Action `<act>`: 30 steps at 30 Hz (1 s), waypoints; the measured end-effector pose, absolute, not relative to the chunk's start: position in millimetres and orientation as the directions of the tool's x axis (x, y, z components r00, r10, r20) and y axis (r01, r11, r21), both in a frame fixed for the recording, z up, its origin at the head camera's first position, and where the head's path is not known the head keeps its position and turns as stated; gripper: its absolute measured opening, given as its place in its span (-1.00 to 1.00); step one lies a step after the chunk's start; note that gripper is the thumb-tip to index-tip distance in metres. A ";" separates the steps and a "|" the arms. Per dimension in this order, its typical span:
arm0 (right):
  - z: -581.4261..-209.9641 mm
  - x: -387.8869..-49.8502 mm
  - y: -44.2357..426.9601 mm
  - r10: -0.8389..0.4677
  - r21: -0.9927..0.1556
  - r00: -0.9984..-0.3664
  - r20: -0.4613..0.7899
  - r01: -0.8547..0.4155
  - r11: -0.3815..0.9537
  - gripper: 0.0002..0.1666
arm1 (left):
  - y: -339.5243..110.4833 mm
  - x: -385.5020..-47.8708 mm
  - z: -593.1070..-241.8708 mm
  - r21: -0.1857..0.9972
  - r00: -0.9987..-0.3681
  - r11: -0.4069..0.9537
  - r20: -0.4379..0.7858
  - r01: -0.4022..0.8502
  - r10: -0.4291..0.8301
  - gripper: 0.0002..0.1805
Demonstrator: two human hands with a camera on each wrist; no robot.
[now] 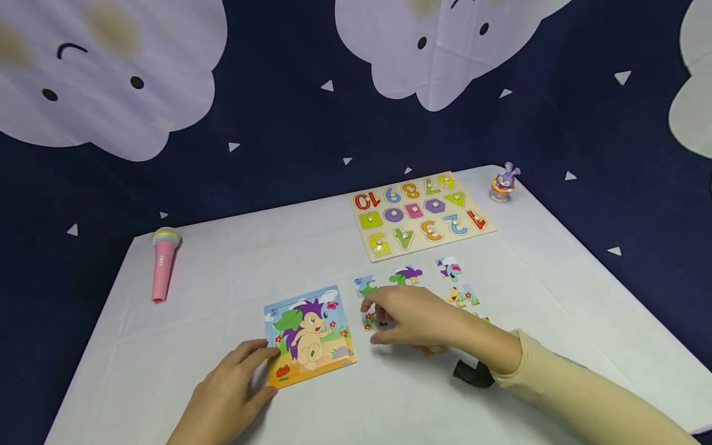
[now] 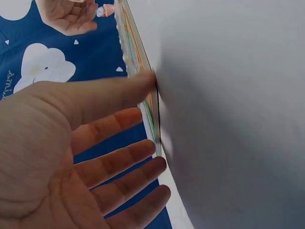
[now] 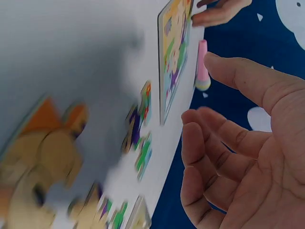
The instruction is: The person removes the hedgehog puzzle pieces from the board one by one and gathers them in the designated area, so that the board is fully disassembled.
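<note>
A square jigsaw board (image 1: pixel 309 334) with a hedgehog picture lies on the white table. My left hand (image 1: pixel 225 392) rests against the board's left edge, fingers nearly straight; the left wrist view shows the thumb (image 2: pixel 119 95) touching that edge. To the right of the board, my right hand (image 1: pixel 408 315) hovers over loose puzzle pieces, thumb apart from loosely bent fingers. Nothing lies between them in the right wrist view. Around it are a green-leaf piece (image 1: pixel 364 285), a purple-hair piece (image 1: pixel 410 274), a butterfly piece (image 1: pixel 448 268) and a flower piece (image 1: pixel 470 295). Other pieces are partly hidden beneath the hand.
Behind the pieces lies a wooden number-and-shape board (image 1: pixel 414 211) with knobs. A pink toy microphone (image 1: pixel 163 266) is at the left, and a small purple rabbit figure (image 1: pixel 504 183) stands at the back right corner. A black object (image 1: pixel 473 374) sits under the right forearm.
</note>
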State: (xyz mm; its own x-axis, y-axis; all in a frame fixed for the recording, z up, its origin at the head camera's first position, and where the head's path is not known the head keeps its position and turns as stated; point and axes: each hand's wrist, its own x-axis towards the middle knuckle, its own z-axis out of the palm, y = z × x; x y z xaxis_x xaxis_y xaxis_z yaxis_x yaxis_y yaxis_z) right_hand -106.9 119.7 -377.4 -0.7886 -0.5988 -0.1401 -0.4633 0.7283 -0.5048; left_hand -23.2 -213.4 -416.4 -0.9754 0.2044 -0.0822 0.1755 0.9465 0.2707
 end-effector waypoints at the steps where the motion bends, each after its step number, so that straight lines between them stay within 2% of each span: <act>1: -378.1 -107.4 114.7 -0.597 -0.504 -0.790 -0.142 -0.461 0.730 -0.47 | -214.4 -24.1 -417.0 0.268 -0.975 0.948 -0.096 0.169 0.201 -0.30; 4: -380.8 -109.2 98.9 -0.613 -0.492 -0.779 -0.131 -0.485 0.723 -0.33 | -216.6 -26.3 -417.6 0.271 -0.972 0.952 -0.140 0.145 0.188 -0.19; 7: -384.3 -109.8 82.6 -0.645 -0.475 -0.754 -0.127 -0.524 0.707 -0.28 | -217.6 -28.7 -418.3 0.272 -0.967 0.954 -0.180 0.125 0.178 -0.16; 18: -395.6 -107.3 31.2 -0.739 -0.369 -0.655 -0.161 -0.654 0.660 -0.30 | -218.9 -35.0 -418.9 0.243 -0.953 0.966 -0.263 0.086 0.151 -0.16; 30: -400.6 -115.0 7.9 -0.758 -0.500 -0.614 -0.217 -0.597 0.627 -0.36 | -223.5 -32.7 -416.8 0.277 -0.962 0.954 -0.207 0.117 0.178 -0.21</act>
State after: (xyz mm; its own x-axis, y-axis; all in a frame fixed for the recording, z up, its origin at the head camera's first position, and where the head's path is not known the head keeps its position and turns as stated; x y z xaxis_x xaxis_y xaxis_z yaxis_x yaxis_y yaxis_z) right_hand -115.0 7.9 -400.6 -0.6144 -0.7585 -0.2172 -0.5975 0.6271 -0.4997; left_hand -32.7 -223.5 -416.8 -0.9618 0.1784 -0.2074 0.1172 0.9538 0.2767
